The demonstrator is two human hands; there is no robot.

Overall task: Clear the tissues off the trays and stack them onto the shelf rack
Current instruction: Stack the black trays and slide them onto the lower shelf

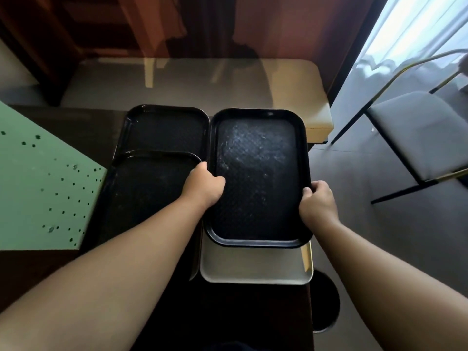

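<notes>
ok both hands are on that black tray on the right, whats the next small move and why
Probably lift it clear and carry it toward the rack. The left hand and right hand grip opposite long edges of the black tray, no tissue shows on it, and it sits over a grey tray.

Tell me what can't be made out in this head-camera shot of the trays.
- Pale grey plastic tray: far part hidden under the black textured tray both hands hold.
- Round dark bin: partly hidden by the table edge.
- Shelf rack: nowhere in view.
- Tissues: none visible.
</notes>
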